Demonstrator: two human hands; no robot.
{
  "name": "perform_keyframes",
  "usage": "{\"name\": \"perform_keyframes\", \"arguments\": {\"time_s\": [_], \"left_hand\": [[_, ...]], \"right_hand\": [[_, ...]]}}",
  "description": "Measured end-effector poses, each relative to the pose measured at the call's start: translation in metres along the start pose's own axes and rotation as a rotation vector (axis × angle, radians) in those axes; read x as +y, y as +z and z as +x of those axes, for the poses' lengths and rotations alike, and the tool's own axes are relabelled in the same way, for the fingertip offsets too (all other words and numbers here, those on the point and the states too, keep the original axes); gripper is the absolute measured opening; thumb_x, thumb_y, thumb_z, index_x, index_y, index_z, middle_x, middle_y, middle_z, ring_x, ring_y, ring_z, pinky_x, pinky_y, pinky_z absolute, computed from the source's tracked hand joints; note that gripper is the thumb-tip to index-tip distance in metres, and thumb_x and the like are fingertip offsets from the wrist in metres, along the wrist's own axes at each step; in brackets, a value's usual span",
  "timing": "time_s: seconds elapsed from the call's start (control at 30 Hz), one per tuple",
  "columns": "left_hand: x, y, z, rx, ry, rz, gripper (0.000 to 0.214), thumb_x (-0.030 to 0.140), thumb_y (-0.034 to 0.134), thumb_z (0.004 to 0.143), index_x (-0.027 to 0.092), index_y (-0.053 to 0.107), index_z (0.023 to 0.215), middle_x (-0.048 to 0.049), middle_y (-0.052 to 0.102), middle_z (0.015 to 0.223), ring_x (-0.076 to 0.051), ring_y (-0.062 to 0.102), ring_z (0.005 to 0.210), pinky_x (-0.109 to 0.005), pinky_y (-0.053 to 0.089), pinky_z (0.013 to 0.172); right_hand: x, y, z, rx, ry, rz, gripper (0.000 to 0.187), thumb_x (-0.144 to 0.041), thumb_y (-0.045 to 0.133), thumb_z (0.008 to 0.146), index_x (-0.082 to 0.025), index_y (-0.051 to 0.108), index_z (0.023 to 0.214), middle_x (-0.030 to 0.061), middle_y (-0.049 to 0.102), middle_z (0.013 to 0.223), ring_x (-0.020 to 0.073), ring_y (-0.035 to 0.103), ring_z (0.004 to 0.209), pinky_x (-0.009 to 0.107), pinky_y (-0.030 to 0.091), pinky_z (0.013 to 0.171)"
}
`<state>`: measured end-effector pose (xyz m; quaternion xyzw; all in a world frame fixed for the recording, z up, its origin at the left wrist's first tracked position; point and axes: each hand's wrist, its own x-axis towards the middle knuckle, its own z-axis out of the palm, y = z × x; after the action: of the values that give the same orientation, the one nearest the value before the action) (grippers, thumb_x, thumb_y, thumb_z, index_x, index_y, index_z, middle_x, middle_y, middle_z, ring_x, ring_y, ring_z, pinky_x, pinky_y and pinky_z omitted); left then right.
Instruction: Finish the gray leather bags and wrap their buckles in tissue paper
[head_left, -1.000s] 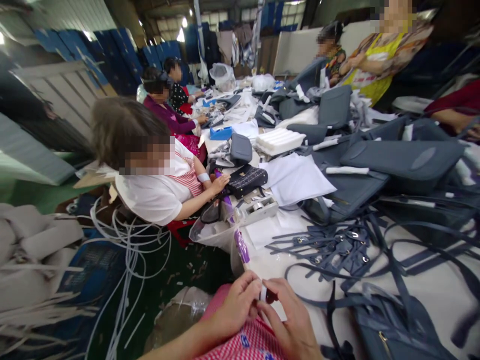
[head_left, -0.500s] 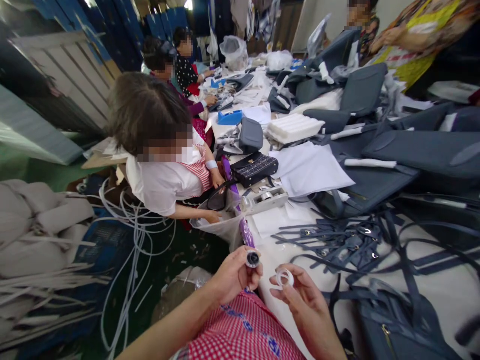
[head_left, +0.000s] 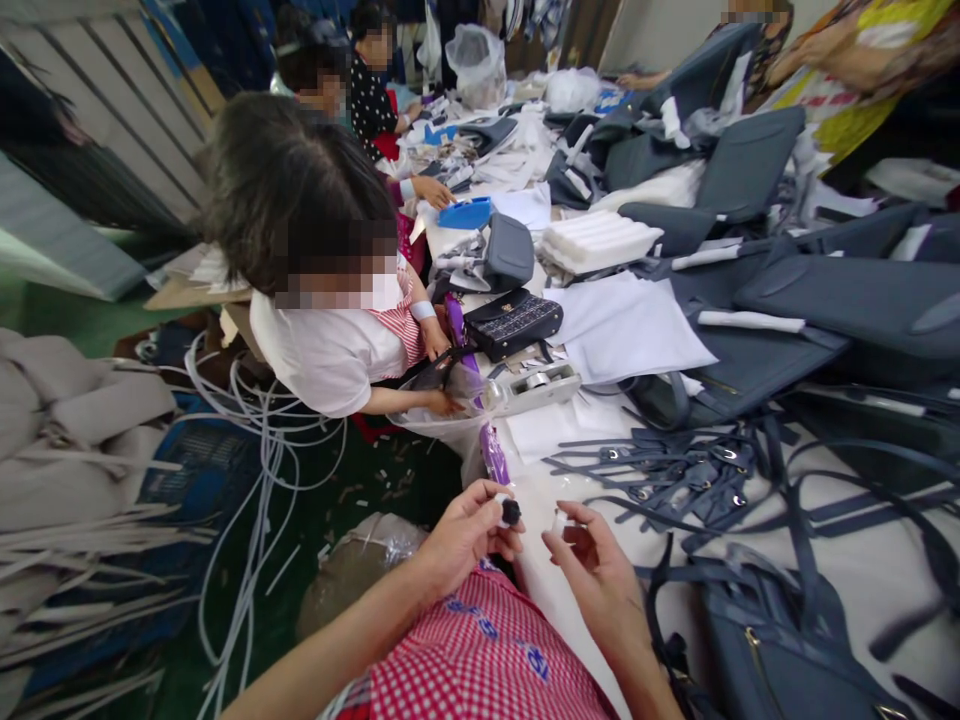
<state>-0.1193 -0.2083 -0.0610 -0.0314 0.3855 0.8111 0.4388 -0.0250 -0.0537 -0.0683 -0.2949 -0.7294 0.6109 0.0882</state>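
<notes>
Buckled navy straps (head_left: 679, 470) and a zippered bag (head_left: 795, 650) crowd the white table (head_left: 551, 595), a tape dispenser (head_left: 536, 390) ahead. By the table edge, the left hand (head_left: 469, 530) pinches a small black-and-white piece (head_left: 511, 512); across a gap, the right hand (head_left: 604, 570) pinches a tiny white part (head_left: 559, 521).

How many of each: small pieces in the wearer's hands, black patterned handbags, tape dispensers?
Black-and-white piece in left hand: 1
White piece in right hand: 1
Black patterned handbag: 1
Tape dispenser: 1
Total: 4

Green floor (head_left: 56, 310), long white table (head_left: 540, 485), pale partition (head_left: 660, 35) behind.
</notes>
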Motion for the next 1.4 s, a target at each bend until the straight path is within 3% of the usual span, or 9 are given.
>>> {"name": "perform_keyframes", "arguments": {"time_s": [0.17,0.33,0.47,0.57,0.67,0.9,1.03,1.2,1.4], "left_hand": [[-0.003,-0.001,-0.001,0.035,-0.006,0.07,0.04,0.041,0.075,0.074,0.015,0.053,0.094,-0.0049,0.069,0.079,-0.011,0.062,0.059,-0.021,0.045,0.056],[-0.004,0.0,0.001,0.094,-0.004,0.178,0.042,0.039,0.076,0.07,0.015,0.053,0.095,-0.0045,0.069,0.078,-0.012,0.062,0.057,-0.022,0.046,0.054],[-0.006,-0.002,0.002,0.149,0.007,0.267,0.037,0.041,0.069,0.074,0.014,0.052,0.094,-0.0039,0.069,0.075,-0.011,0.061,0.053,-0.021,0.044,0.05],[-0.01,-0.002,0.001,0.12,-0.021,0.334,0.033,0.041,0.065,0.076,0.016,0.052,0.091,-0.0008,0.066,0.068,-0.011,0.059,0.049,-0.02,0.043,0.047],[-0.013,-0.002,-0.001,0.041,-0.058,0.387,0.025,0.036,0.063,0.077,0.016,0.052,0.087,0.0032,0.062,0.06,-0.011,0.058,0.046,-0.021,0.045,0.046],[-0.009,-0.004,-0.014,-0.035,0.005,0.467,0.017,0.018,0.062,0.074,0.016,0.055,0.09,0.0012,0.062,0.074,-0.011,0.059,0.062,-0.022,0.047,0.059],[-0.001,0.0,-0.023,-0.1,0.06,0.665,0.022,0.015,0.053,0.081,0.018,0.059,0.102,-0.0005,0.064,0.087,-0.013,0.059,0.074,-0.024,0.047,0.068],[0.001,0.008,-0.026,-0.016,0.165,0.951,0.02,0.017,0.046,0.087,0.019,0.062,0.1,-0.0023,0.065,0.09,-0.017,0.059,0.085,-0.026,0.044,0.076],[-0.011,0.007,-0.019,0.036,0.093,0.743,0.018,0.031,0.045,0.091,0.019,0.058,0.095,0.0002,0.059,0.083,-0.012,0.054,0.072,-0.021,0.043,0.065]], "right_hand": [[0.053,-0.009,0.025,0.034,-0.214,-0.413,0.031,-0.04,0.058,0.085,-0.02,0.061,0.108,0.0069,0.059,0.097,0.0175,0.061,0.07,0.033,0.055,0.063],[0.083,-0.009,0.035,0.04,-0.253,-0.514,0.033,-0.039,0.058,0.081,-0.02,0.065,0.107,0.0115,0.06,0.102,0.0219,0.062,0.069,0.039,0.055,0.06],[0.049,-0.003,0.018,0.07,-0.17,-0.363,0.038,-0.045,0.052,0.087,-0.018,0.063,0.111,0.0105,0.065,0.095,0.0202,0.062,0.067,0.035,0.055,0.06],[0.009,0.004,0.003,-0.161,-0.095,-0.218,0.036,-0.041,0.048,0.091,-0.02,0.061,0.117,0.0066,0.07,0.09,0.0194,0.066,0.071,0.031,0.057,0.064],[-0.012,0.007,-0.005,-0.328,-0.223,-0.231,0.028,-0.035,0.055,0.088,-0.025,0.066,0.111,0.0058,0.072,0.101,0.0212,0.068,0.089,0.032,0.056,0.081],[0.002,0.005,-0.012,-0.379,-0.245,-0.249,0.016,-0.035,0.059,0.087,-0.025,0.066,0.096,0.0024,0.071,0.083,0.019,0.068,0.074,0.026,0.056,0.066],[0.005,0.007,-0.014,-0.356,-0.283,-0.218,0.013,-0.034,0.058,0.087,-0.025,0.065,0.091,0.0016,0.069,0.083,0.0174,0.067,0.073,0.024,0.055,0.066],[0.01,0.008,-0.015,-0.346,-0.349,-0.26,0.014,-0.035,0.058,0.087,-0.026,0.066,0.095,0.0038,0.072,0.088,0.0193,0.069,0.077,0.026,0.057,0.069],[0.004,0.016,-0.024,-0.245,-0.319,-0.279,0.016,-0.036,0.054,0.09,-0.024,0.065,0.093,0.0048,0.069,0.086,0.0194,0.066,0.075,0.029,0.055,0.071]]}}
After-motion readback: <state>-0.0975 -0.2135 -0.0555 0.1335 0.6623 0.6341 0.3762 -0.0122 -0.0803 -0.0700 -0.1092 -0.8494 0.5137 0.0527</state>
